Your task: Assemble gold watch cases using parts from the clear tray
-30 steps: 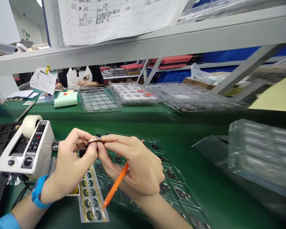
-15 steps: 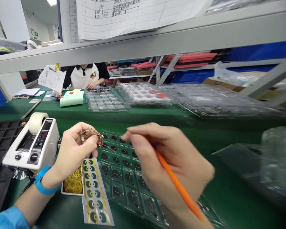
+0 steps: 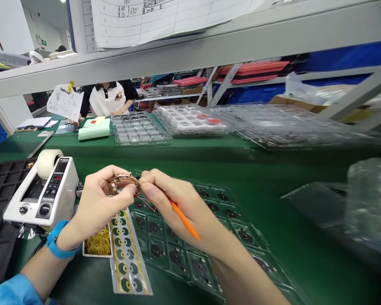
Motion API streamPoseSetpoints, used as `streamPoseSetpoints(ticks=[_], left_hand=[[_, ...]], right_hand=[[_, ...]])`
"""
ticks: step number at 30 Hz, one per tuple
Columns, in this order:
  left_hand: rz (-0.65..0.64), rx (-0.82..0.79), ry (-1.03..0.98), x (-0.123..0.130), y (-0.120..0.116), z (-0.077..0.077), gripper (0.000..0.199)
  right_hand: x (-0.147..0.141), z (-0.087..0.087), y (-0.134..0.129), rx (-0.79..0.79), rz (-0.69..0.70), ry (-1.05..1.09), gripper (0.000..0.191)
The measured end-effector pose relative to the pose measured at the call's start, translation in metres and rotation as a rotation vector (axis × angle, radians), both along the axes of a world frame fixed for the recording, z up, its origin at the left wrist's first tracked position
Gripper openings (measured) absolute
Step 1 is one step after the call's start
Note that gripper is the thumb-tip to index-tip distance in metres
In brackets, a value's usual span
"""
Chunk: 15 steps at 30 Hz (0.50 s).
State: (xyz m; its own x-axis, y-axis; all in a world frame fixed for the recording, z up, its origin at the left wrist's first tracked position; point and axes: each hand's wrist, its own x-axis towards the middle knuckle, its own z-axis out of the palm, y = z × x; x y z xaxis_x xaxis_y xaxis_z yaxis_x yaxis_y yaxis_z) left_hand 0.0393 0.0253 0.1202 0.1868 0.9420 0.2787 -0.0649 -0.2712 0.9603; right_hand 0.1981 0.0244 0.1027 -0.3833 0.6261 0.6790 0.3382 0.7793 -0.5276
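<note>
My left hand (image 3: 103,197) pinches a round copper-coloured ring-shaped part (image 3: 131,178) between thumb and fingers, tilted up. Close against its right side is my right hand (image 3: 174,201), closed around a slim tool with an orange handle (image 3: 186,221); the tool's tip is hidden at the fingertips. A thin red wire (image 3: 148,204) runs from the part down toward the right hand. Beneath both hands lies a clear compartment tray (image 3: 167,260) with small black round components. To its left are a sheet of round stickers (image 3: 116,277) and a white box (image 3: 97,256) of yellow bits.
A white tape dispenser (image 3: 65,186) stands at left beside a black compartment tray (image 3: 0,212). Clear trays (image 3: 139,135) line the raised green ledge, with another person (image 3: 109,99) behind. A grey shelf beam (image 3: 178,55) crosses above. Clear plastic trays (image 3: 371,203) stack at right.
My right hand has moved left with the orange-handled tool and is now at the ring-shaped part. My left hand stays nearly in place, still holding the part.
</note>
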Motion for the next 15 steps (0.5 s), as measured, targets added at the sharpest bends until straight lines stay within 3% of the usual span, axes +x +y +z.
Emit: streamPoseSetpoints(ticks=[4,8,10,12,15], left_hand=[[-0.054,-0.034,-0.006,-0.001,0.005,-0.004,0.008],[0.003,0.038,0.029,-0.001,0.012,-0.014,0.010],[0.142,0.206,0.096,-0.002,0.017,-0.022,0.006],[0.311,0.491,0.227,-0.003,0.020,-0.031,0.011],[0.402,0.865,0.461,-0.002,0.019,-0.038,0.024]], right_hand=[[0.004,0.002,0.003,-0.120,0.045,0.018,0.024],[0.001,0.000,0.008,-0.142,-0.017,0.110,0.047],[-0.002,-0.002,0.008,-0.182,-0.111,0.173,0.053],[-0.006,-0.002,0.007,-0.248,-0.151,0.241,0.053],[-0.011,-0.004,-0.001,-0.357,-0.004,0.350,0.044]])
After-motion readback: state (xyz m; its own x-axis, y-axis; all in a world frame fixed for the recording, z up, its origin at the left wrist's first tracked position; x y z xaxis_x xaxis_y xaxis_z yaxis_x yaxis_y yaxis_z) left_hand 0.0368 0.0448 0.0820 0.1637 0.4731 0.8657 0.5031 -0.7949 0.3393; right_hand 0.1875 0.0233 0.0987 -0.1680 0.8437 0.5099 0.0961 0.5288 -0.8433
